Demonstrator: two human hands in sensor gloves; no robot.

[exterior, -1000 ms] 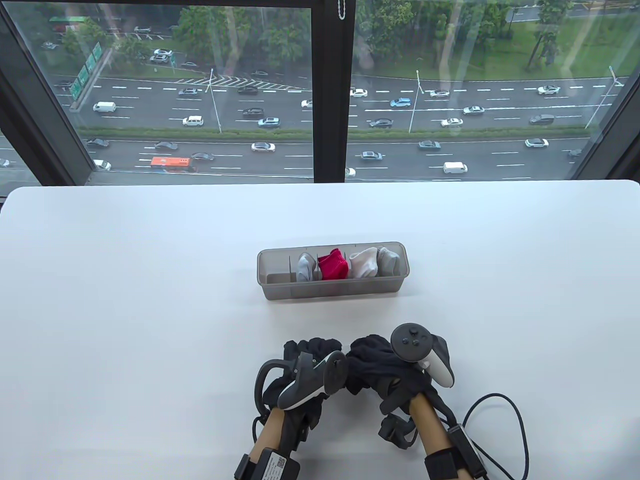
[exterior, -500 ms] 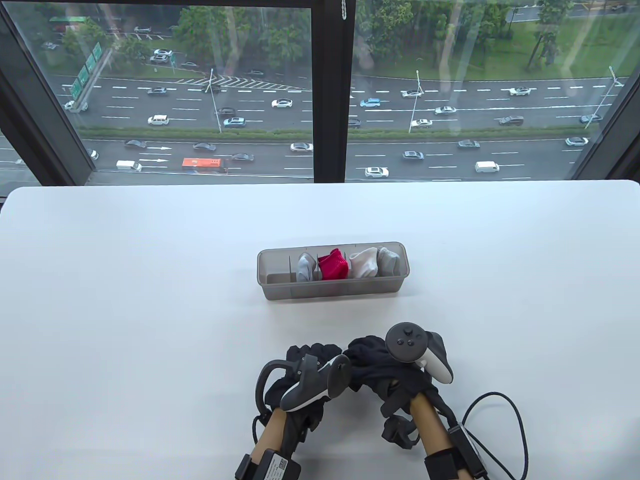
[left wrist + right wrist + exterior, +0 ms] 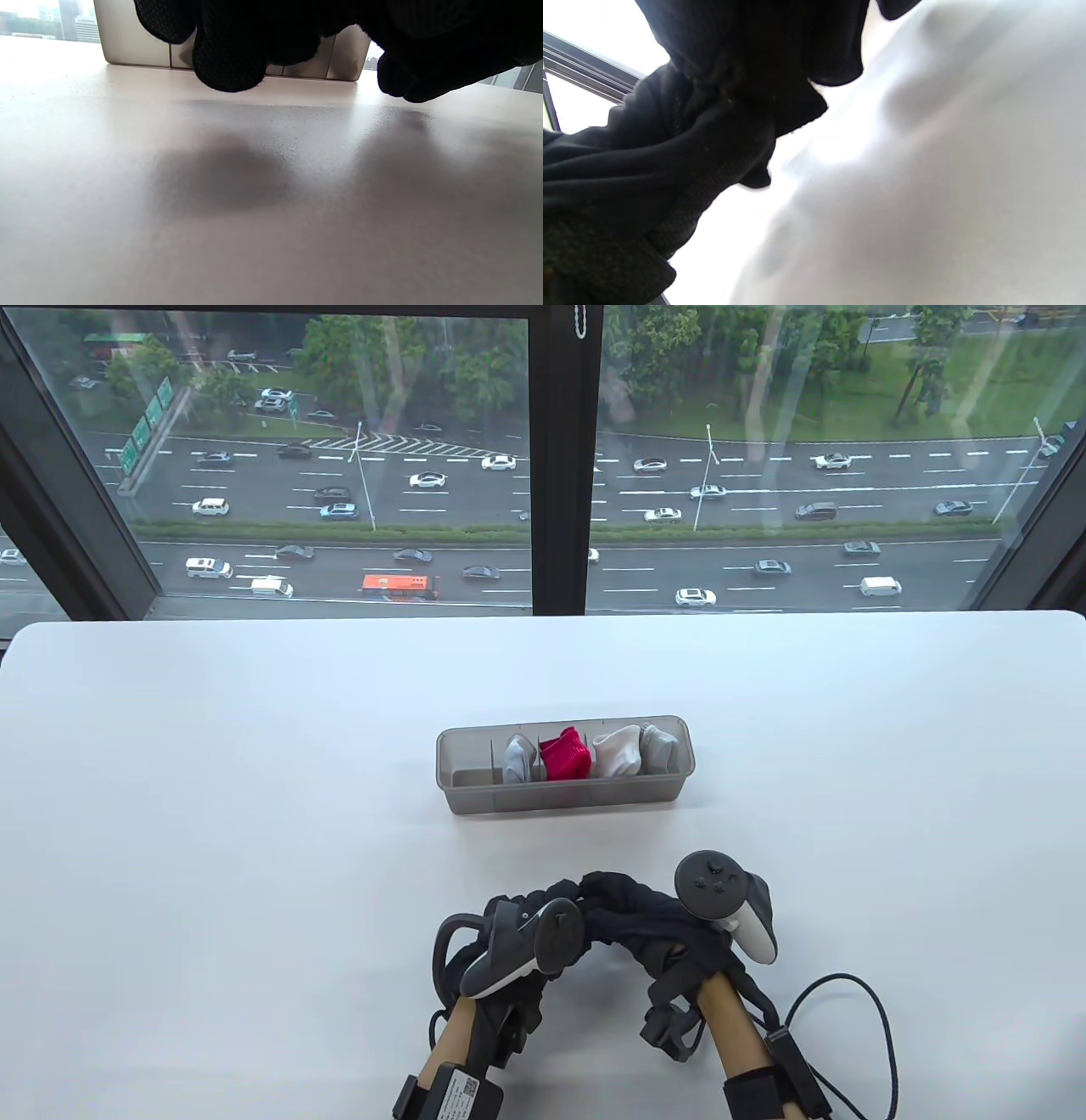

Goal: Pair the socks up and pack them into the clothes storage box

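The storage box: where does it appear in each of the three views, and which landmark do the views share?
Table view: the storage box stands at the middle of the table, beyond both hands.
Left wrist view: its wall shows along the top edge, partly behind the left hand's fingers.
Right wrist view: not in it; black sock fabric fills the left side.
Shared landmark: the white table surface.
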